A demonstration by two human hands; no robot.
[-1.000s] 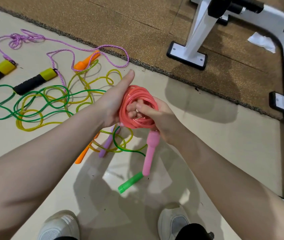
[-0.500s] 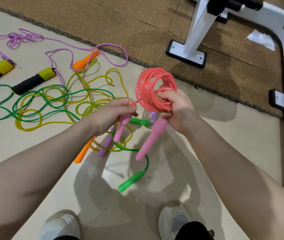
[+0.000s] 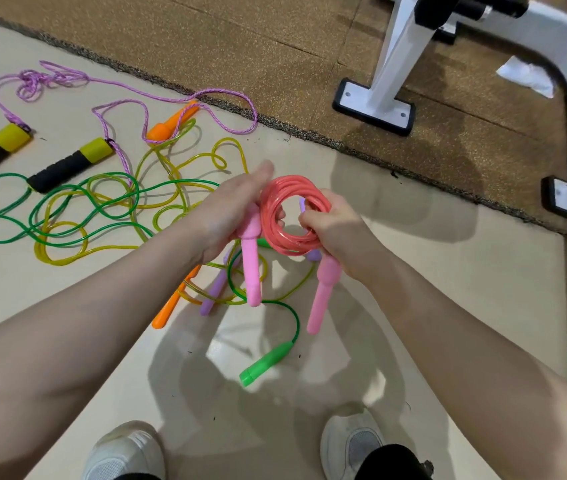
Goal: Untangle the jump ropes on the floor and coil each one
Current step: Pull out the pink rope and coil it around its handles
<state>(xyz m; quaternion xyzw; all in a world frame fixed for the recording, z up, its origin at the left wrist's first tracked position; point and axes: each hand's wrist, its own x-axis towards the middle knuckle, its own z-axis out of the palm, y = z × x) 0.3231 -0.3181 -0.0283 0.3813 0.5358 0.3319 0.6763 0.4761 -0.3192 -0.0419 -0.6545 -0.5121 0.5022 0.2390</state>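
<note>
Both hands (image 3: 233, 213) (image 3: 335, 230) hold the coiled pink rope (image 3: 292, 216); no writing legible

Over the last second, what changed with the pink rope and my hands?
The left hand left the pink coil, took hold of the loose pink handle and brought it up beside the coil. The right hand kept gripping the coil. The green and yellow ropes on the floor stayed put.

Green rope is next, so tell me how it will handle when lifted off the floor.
The green rope will likely hang floppy, given its loose curves. Probably light: thin cord, small green handle. It may drag the yellow rope, which crosses it.
</note>
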